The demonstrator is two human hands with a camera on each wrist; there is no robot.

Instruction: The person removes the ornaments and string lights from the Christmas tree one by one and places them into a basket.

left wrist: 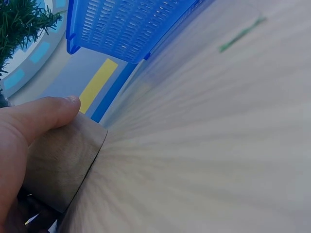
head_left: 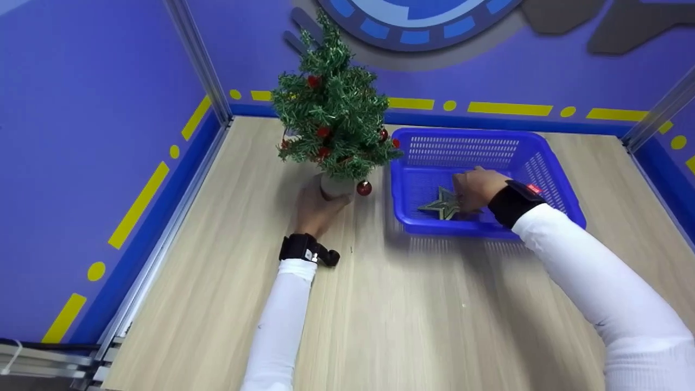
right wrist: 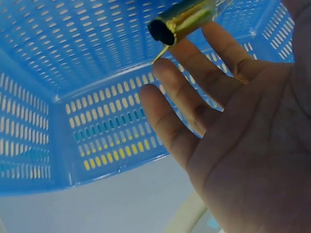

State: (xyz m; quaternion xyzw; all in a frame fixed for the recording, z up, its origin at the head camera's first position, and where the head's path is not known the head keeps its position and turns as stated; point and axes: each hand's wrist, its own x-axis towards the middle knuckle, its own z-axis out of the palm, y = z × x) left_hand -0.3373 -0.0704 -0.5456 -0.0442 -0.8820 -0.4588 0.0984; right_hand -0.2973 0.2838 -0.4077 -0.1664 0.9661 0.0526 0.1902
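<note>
Sleeve (head_left: pixel 592 285); basket (head_left: pixel 434 227) on pale table (head_left: pixel 391 315); purple walls (head_left: pixel 108 136).

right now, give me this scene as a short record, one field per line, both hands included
surface: light wood-grain table
tree: small green tree, upright on a wooden base
ornaments: red, including a shiny bauble hanging beside the base
basket: blue basket, to the right of the tree in the head view
basket contents: gold star
left hand: grips the base
right hand: inside the basket, fingers at the star; whether they grip it is unclear
</note>
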